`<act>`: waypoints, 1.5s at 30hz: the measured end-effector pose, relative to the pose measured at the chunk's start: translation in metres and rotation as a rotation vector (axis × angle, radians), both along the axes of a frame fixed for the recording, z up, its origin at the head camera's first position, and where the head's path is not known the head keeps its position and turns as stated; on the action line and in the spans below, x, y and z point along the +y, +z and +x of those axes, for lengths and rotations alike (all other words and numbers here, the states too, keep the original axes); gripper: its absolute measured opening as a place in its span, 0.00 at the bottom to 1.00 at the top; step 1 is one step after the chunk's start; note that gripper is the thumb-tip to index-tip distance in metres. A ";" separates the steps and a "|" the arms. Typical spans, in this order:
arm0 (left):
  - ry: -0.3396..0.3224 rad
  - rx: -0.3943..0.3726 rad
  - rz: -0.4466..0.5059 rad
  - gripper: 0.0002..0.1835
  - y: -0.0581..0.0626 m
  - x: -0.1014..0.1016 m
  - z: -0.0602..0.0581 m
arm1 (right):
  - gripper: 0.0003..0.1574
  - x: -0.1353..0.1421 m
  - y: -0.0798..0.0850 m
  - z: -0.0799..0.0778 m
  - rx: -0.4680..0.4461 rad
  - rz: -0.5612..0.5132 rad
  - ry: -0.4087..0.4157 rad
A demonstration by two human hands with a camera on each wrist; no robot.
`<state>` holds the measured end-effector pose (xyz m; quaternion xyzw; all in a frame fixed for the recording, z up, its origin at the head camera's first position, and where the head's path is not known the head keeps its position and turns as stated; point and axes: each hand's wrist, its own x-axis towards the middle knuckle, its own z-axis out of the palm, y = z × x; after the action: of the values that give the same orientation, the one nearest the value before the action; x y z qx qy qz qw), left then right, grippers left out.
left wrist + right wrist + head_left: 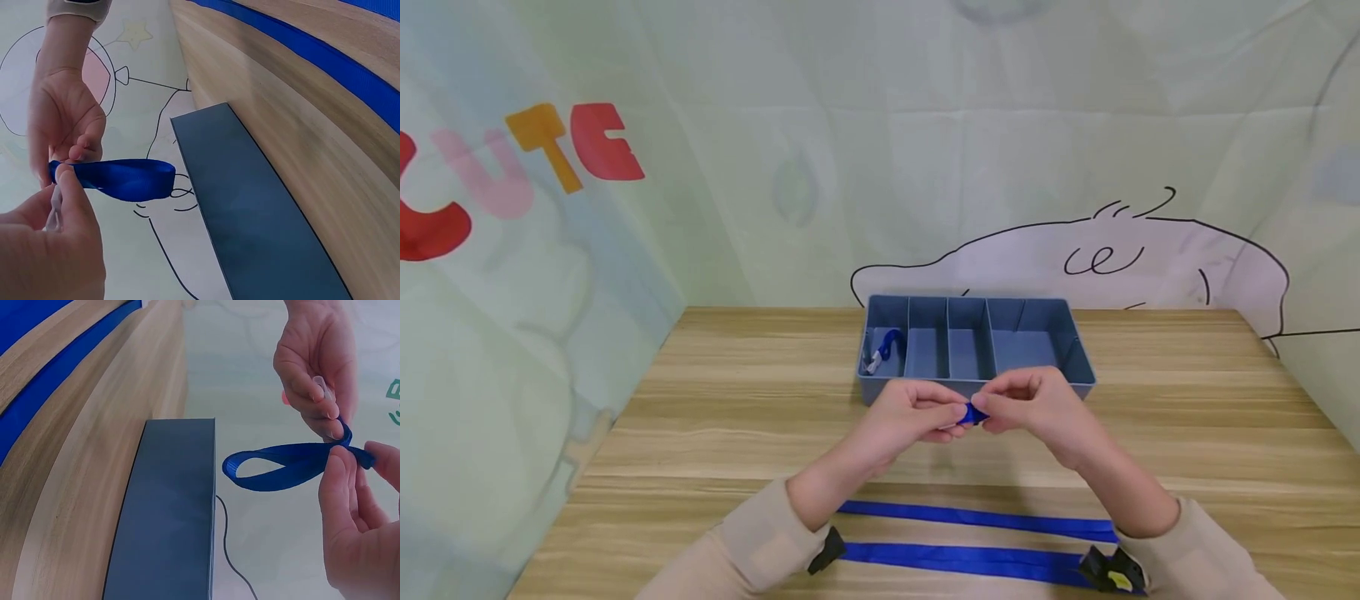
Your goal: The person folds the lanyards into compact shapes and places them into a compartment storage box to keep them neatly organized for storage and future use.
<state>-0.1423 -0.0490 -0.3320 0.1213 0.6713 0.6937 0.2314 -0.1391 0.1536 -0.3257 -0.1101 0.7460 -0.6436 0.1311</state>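
In the head view my left hand and right hand meet in front of the grey-blue box. Between their fingertips they pinch a blue lanyard. The left wrist view shows its folded strap as a flat loop pointing away from the fingers. My left hand also holds a whitish clear plastic end piece on it. In the right wrist view the loop stands open, and the right thumb and fingers squeeze the strap where it crosses near the left fingertips.
The divided box stands at the table's back; its left compartment holds a bundled blue lanyard with a silvery clip. Two blue straps lie across the wooden table near its front, below the forearms. A printed cloth hangs behind.
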 end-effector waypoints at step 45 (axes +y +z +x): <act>0.034 -0.007 0.033 0.13 0.000 -0.002 0.004 | 0.06 -0.002 -0.012 0.000 0.415 0.124 0.053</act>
<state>-0.1383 -0.0515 -0.3318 0.1115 0.6608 0.7090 0.2198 -0.1394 0.1515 -0.3372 -0.2516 0.7918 -0.5565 -0.0019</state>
